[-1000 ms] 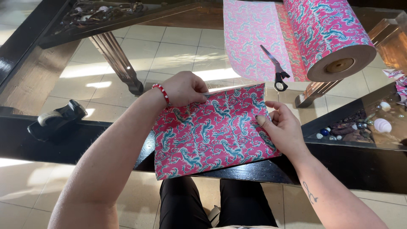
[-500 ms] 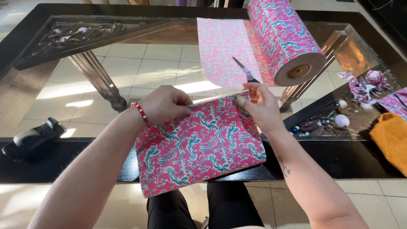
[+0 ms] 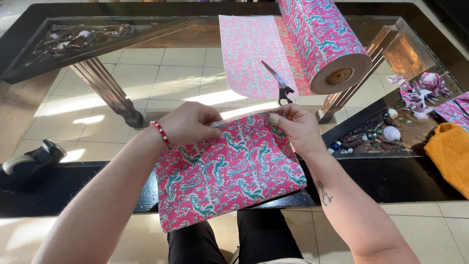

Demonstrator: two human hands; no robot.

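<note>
- Right now both hands are working the far edge of a folded pink sheet [image 3: 229, 171] lying on the glass table [image 3: 146, 73], its near corner overhanging the table's dark front rail above the person's lap.
- Left hand [image 3: 188, 122], wearing a red bead bracelet [image 3: 161, 134], is curling shut over the sheet's far-left corner, fingers pinching the paper edge.
- Right hand [image 3: 298, 128] is gripping the sheet's far-right corner, thumb on top and fingers tucked behind; whether they are closing fully around the edge cannot be told.
- Judging by the grip, the step in hand is lining up or creasing the far edge of the sheet, with the fold not yet pressed flat.
- Scissors [image 3: 279, 84] are lying closed just beyond the sheet, blades pointing away, resting on the unrolled paper [image 3: 249, 54].
- Roll [image 3: 322, 44] of the same pink paper is sitting beyond the sheet and to its right, its end facing the camera.
- Orange cloth [image 3: 449, 156] is lying well to the right of the sheet; paper stars [image 3: 420, 90] are sitting beyond that cloth.
- Beads and shells [image 3: 376, 134] are showing under the glass, near the sheet's right side.
- Next move, as a judgement, is calling for both corners staying matched while a finger runs along the far edge; a slipping corner would be skewing the crease.
</note>
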